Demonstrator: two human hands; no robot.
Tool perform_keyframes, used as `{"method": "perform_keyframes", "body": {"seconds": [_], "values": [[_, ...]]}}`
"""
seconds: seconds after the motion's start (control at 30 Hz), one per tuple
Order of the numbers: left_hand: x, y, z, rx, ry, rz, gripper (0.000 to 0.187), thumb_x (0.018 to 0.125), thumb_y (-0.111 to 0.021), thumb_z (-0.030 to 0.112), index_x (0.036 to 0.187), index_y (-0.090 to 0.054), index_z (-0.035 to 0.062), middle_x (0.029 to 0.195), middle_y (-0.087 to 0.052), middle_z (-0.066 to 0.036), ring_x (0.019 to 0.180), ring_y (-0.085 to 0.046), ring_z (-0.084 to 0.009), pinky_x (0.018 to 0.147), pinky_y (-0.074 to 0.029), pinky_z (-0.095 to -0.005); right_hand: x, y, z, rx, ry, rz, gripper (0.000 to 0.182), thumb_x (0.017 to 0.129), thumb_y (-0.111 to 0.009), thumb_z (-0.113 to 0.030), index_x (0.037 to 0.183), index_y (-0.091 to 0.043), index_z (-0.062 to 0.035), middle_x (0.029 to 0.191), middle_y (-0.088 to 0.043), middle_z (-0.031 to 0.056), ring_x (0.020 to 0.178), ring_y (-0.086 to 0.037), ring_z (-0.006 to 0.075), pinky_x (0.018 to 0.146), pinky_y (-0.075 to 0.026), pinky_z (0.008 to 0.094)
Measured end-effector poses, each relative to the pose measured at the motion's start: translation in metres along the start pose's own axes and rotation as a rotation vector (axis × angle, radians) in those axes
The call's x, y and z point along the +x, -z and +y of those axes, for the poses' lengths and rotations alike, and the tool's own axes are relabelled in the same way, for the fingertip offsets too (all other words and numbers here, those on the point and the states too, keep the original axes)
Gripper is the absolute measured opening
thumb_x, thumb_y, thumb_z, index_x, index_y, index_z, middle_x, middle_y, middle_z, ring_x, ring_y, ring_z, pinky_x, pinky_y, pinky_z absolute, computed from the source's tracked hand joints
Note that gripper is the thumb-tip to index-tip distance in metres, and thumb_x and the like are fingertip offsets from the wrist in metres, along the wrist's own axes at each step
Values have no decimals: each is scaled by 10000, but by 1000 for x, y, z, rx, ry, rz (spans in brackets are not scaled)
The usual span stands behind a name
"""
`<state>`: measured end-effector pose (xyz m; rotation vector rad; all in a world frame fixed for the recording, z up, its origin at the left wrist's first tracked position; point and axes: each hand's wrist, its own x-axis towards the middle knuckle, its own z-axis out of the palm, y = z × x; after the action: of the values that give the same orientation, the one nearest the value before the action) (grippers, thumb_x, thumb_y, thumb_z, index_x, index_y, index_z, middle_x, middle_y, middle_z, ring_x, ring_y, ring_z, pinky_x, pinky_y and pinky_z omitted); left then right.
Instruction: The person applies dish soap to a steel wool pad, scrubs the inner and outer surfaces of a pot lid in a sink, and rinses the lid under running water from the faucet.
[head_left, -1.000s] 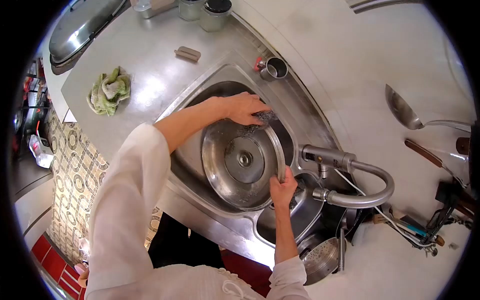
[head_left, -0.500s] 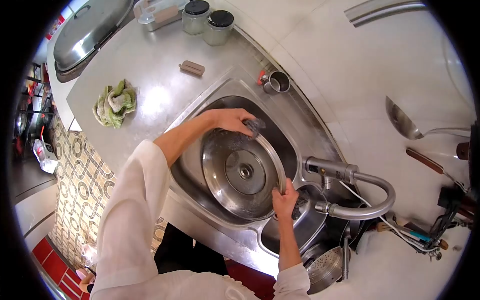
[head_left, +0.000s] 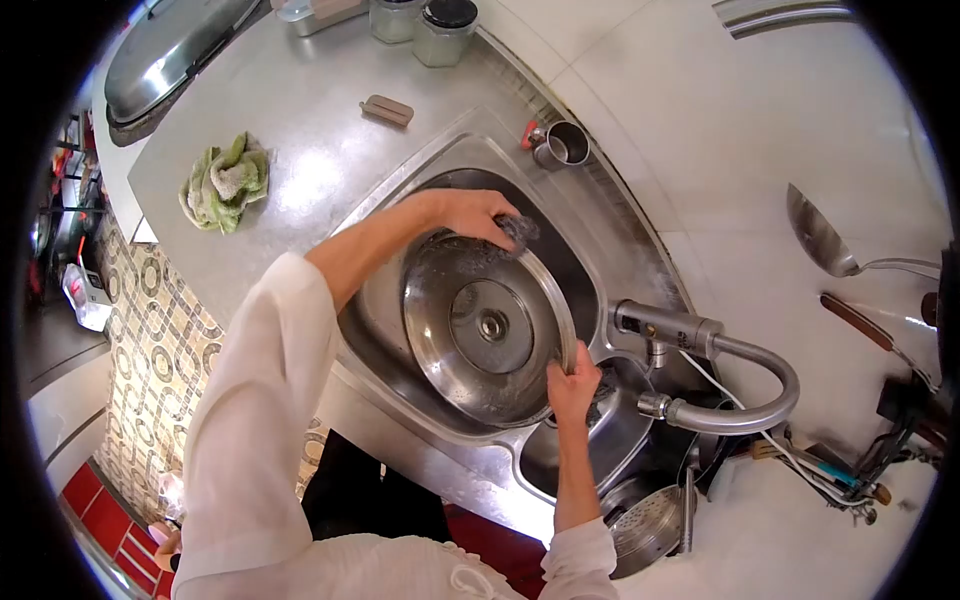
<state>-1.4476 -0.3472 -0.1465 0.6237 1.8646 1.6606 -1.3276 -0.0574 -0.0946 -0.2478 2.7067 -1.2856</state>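
Steel lid (head_left: 478, 335), round, shiny — left hand (head_left: 480, 216) pinching grey scrubber (head_left: 519, 231), right hand (head_left: 573, 386) clasping rim (head_left: 558, 302).

Left hand (head_left: 474, 214) and dark scrubber (head_left: 521, 232) are shifting slightly along the round metalware's (head_left: 432, 345) rim, away from the faucet (head_left: 672, 328).

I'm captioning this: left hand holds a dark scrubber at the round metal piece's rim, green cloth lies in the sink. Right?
No: the head view shows the green cloth on the counter, not in the sink. The left hand does hold a dark scrubber at the rim of the round metal piece.
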Motion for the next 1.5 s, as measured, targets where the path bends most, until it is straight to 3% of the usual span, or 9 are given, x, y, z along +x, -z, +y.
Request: {"method": "perform_keyframes", "body": {"seconds": [0.17, 0.33, 0.57, 0.73, 1.03, 1.2, 1.3, 1.43, 1.5], "values": [[36, -63, 62, 761, -241, -13, 389, 653, -696, 431, 895, -671, 128, 812, -658, -102, 833, -616, -330, 663, -438, -450, 8, -4, -9, -86, 32, -63, 234, 702, -563, 11, 936, -577, 4, 585, -498, 104, 516, -460, 115, 512, -416, 281], [36, -57, 68, 663, -130, -90, 442, 649, -704, 446, 977, -672, 151, 855, -648, -106, 885, -602, -296, 708, -425, -442, -3, -3, 19, -83, 70, -15, 196, 700, -567, -6, 895, -572, 8, 591, -507, 132, 485, -451, 195, 518, -427, 309], [-17, -42, -67, 431, 266, 1027, 363, 733, -649, 284, 1007, -586, 54, 893, -622, -184, 938, -560, -383, 803, -449, -460, -2, 4, 17, 93, -132, 109, 209, 686, -511, 33, 886, -571, 22, 626, -453, 1, 595, -416, 62, 529, -382, 247], [14, -154, -49, 241, 313, 1160, 424, 761, -596, 187, 1118, -488, -15, 1053, -540, -253, 988, -527, -404, 838, -430, -475, 1, 4, 13, -7, -176, 160, 213, 870, -608, -168, 796, -553, 24, 622, -501, 14, 604, -414, 86, 567, -384, 275], [-4, -275, 2, 403, -178, 447, 610, 784, -550, 87, 1335, -342, -72, 1379, -349, -232, 1309, -323, -331, 1074, -253, -486, 9, 7, 16, -8, -229, 258, 243, 852, -611, -187, 798, -579, 48, 624, -549, 50, 612, -457, 102, 583, -415, 304], [83, -225, -21, 700, 339, 1014, 596, 761, -579, 196, 1234, -425, -133, 1263, -454, -285, 1176, -442, -395, 991, -330, -482, -3, 2, 9, -11, -179, 235, 154, 812, -607, -85, 867, -570, 54, 703, -597, 121, 629, -509, 171, 638, -445, 341], [78, -201, 0, 538, 423, 701, 599, 754, -582, 191, 1213, -426, -161, 1214, -483, -315, 1135, -469, -412, 976, -337, -488, -3, 6, 11, -106, -188, 229, 174, 814, -620, -103, 870, -572, 55, 702, -595, 138, 622, -516, 174, 634, -448, 337], [32, -270, -4, 522, -170, 714, 611, 723, -597, 143, 1245, -421, -122, 1303, -426, -284, 1161, -453, -403, 985, -348, -466, 1, 7, 19, -67, -161, 281, 301, 877, -584, -234, 788, -571, 53, 586, -524, 108, 546, -439, 165, 552, -408, 350], [44, -233, -11, 669, -63, 594, 615, 743, -576, 116, 1287, -388, -101, 1341, -385, -278, 1218, -412, -401, 1009, -344, -446, -4, 7, 22, -87, -187, 285, 314, 890, -566, -241, 784, -566, 55, 575, -494, 105, 539, -414, 166, 537, -390, 356]]}}
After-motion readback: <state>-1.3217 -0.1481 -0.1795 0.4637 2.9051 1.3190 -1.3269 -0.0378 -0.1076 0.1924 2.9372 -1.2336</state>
